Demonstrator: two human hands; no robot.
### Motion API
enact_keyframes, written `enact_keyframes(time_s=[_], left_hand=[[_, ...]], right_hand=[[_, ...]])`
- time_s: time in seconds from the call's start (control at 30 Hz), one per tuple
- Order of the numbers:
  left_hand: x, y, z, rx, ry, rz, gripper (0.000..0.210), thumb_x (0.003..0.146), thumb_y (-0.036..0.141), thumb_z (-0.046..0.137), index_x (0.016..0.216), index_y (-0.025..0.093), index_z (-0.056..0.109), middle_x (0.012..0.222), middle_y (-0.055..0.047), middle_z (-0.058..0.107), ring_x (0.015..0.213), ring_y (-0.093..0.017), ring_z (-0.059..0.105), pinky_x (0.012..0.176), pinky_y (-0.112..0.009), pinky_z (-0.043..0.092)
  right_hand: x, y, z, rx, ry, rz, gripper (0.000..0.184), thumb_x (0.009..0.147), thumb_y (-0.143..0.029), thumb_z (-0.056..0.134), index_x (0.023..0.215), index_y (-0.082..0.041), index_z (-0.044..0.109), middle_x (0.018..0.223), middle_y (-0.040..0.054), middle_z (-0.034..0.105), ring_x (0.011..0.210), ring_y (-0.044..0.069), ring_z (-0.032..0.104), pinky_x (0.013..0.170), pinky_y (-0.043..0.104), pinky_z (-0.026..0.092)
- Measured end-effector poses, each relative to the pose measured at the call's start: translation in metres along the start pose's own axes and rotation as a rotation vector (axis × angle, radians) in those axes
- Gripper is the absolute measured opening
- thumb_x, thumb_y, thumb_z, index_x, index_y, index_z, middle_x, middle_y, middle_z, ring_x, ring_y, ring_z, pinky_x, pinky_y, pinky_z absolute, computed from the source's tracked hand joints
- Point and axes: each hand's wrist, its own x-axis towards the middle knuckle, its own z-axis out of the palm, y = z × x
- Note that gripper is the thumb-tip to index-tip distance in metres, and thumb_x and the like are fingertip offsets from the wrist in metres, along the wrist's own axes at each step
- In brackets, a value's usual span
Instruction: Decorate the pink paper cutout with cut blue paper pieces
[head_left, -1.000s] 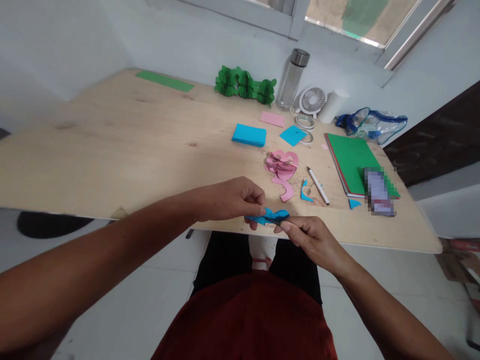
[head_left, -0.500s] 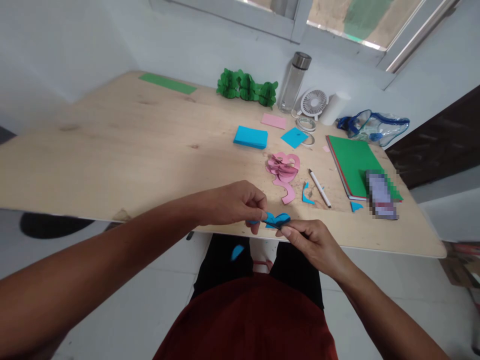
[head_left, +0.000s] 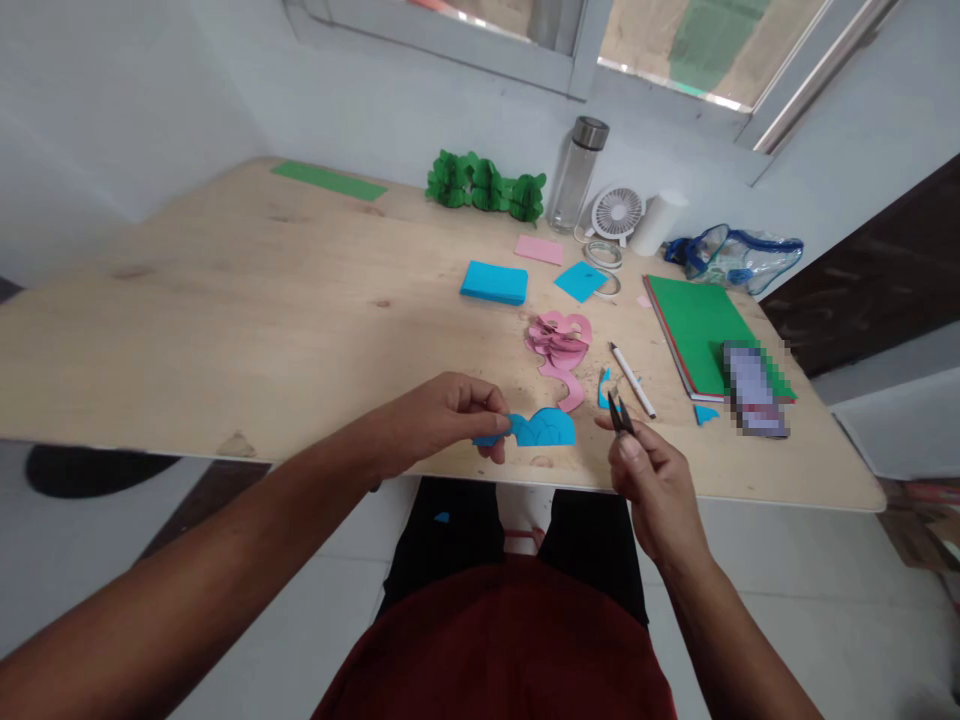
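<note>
Pinched in my left hand [head_left: 472, 410] is a blue paper cutout [head_left: 551, 428] with a scalloped, cloud-like edge and curved lines drawn on it. My right hand [head_left: 656, 480] is closed around a small pair of scissors [head_left: 619, 415]; their dark blades point up and stand slightly apart, away from the paper. Beyond my hands lies a pink paper cutout [head_left: 561, 350] with folded layers and a curled tail. A blue paper scrap [head_left: 603, 390] and a white marker [head_left: 634, 380] are close to the scissors. Another small blue scrap [head_left: 442, 517] rests on my dark trousers.
Folded blue paper [head_left: 493, 284], a blue square [head_left: 580, 281] and pink paper [head_left: 539, 249] lie farther back. Along the wall stand green paper decorations [head_left: 486, 185], a glass bottle [head_left: 577, 175] and a small fan [head_left: 618, 213]. A green folder [head_left: 705, 330] with a blurred object is at right.
The scissors have moved right, away from the blue cutout, whose scalloped shape now shows flat. A falling blue scrap has come down onto my trousers.
</note>
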Motion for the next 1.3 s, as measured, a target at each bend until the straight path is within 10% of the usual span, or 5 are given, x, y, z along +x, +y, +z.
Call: enact_keyframes(time_s=[0.27,0.8,1.3], left_hand=[[-0.003,0.000,0.013,-0.111,0.047,-0.048,0.019,0.078,0.031,0.061,0.063,0.018,0.064,0.064,-0.001,0.068,0.065,-0.013,0.057,0.069,-0.024,0.044],[0.002,-0.031,0.091,-0.789,0.621,-0.027,0.013,0.065,0.026,0.075,0.070,0.018,0.066,0.067,-0.001,0.070,0.067,-0.013,0.062,0.074,-0.025,0.048],[0.015,-0.023,0.089,-1.019,0.735,-0.004,0.012,0.060,0.016,0.076,0.062,0.016,0.064,0.064,0.003,0.068,0.065,-0.011,0.065,0.073,-0.022,0.053]], right_hand=[[0.005,0.002,0.036,0.276,0.028,0.187,0.031,0.066,-0.041,0.075,0.063,-0.017,0.055,0.052,-0.0079,0.034,0.045,0.005,0.021,0.041,0.021,0.015],[0.007,0.005,0.054,0.451,0.152,0.161,0.039,0.067,-0.041,0.074,0.061,-0.021,0.041,0.051,-0.0105,0.026,0.043,0.005,0.017,0.039,0.021,0.014],[0.008,0.008,0.054,0.425,0.127,0.128,0.029,0.075,-0.044,0.069,0.077,-0.018,0.058,0.053,-0.0088,0.033,0.046,0.007,0.019,0.042,0.022,0.014]])
